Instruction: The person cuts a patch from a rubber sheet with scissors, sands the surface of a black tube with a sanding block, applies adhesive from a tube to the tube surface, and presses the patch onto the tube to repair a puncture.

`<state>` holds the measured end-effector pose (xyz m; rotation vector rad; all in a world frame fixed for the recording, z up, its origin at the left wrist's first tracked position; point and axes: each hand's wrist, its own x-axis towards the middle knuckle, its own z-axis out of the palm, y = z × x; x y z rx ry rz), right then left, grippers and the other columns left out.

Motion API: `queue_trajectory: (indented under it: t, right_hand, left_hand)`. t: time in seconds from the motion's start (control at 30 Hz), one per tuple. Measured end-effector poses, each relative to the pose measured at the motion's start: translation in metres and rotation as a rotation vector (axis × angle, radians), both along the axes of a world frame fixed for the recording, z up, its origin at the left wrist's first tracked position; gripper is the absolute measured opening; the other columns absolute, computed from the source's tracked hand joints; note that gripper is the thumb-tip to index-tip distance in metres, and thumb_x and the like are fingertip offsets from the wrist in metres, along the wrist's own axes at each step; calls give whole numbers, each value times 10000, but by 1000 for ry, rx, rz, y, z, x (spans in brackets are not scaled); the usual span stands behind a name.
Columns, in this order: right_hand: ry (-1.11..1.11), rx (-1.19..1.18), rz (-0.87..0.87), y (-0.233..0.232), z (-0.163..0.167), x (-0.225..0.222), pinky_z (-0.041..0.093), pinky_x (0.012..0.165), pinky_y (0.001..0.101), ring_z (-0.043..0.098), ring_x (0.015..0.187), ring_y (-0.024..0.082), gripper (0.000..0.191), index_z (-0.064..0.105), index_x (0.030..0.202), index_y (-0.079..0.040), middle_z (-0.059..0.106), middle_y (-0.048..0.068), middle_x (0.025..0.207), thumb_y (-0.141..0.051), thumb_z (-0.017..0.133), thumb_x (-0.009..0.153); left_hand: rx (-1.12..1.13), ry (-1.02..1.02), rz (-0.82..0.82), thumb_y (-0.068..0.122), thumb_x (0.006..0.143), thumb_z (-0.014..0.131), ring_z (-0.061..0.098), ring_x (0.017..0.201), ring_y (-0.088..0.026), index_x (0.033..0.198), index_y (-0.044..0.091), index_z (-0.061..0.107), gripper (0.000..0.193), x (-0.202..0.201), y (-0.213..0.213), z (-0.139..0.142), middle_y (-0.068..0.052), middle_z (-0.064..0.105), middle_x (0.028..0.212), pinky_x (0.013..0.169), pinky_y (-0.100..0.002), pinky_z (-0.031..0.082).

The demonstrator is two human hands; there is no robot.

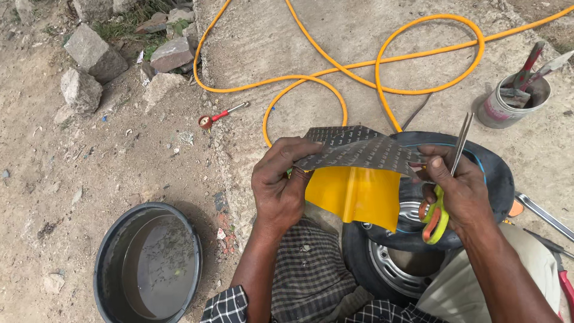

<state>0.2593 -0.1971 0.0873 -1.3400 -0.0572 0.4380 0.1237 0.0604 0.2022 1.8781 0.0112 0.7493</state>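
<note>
From the head view, I saw the left hand (280,188) clenched on the left edge of a patch sheet (359,161), its dark textured side up and its yellow backing hanging below toward the lap. The right hand (457,191) pinched the sheet's right edge between thumb and fingers and at the same time gripped a pair of scissors (445,185) by the green and orange handles, the blades pointing up and away from the sheet. Just under and to the right of the sheet lay a black inner tube (496,179), resting on a small tyre with a grey wheel rim (391,266) that showed below the sheet. Well above the sheet, an orange hose (382,72) looped across the concrete ground. To the upper right of the sheet stood a small grey tin (499,107) with tools sticking out of it. To the upper left of the sheet a small red-handled tool (218,116) lay on the ground, and beyond it rough stones (89,54). Down to the lower left of the sheet sat a round black basin (146,263) holding murky water. A metal tool (544,215) lay to the right of the tube.
</note>
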Motion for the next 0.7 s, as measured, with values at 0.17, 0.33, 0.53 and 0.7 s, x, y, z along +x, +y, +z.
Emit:
queue_trajectory:
  t: [0.17,0.33,0.53,0.7]
  right_hand:
    - [-36,-99,197,-2,0,4,509,559,284,706,873,160,683,523,1432,-9,696,134,1106,-336,702,861]
    - [-528,-775,224,10,0,-19,537,650,352,671,709,241,877,544,1449,-57,699,134,825,-280,865,665]
    - [-471,-777,-114,26,-7,36,527,653,374,656,617,231,226,741,1103,5,679,118,745,-200,760,1012]
    - [-1153,-726,-403,11,-19,81,552,764,366,676,820,269,98,780,1122,28,659,186,921,-9,750,1036]
  left_hand:
    - [330,-3,-31,-58,859,696,702,1001,-190,1038,45,751,213,26,5,6,-71,735,1002,1117,-400,426]
    - [88,121,-24,16,955,698,702,996,-166,1073,56,761,140,62,8,-19,-62,728,1033,914,-296,573]
    - [35,70,-164,22,961,699,686,979,-162,1093,45,745,142,131,20,-24,-65,722,1019,910,-296,560]
    - [207,-136,-91,-15,995,733,645,1137,-185,1092,56,767,125,146,55,-29,-54,745,1106,1041,-325,527]
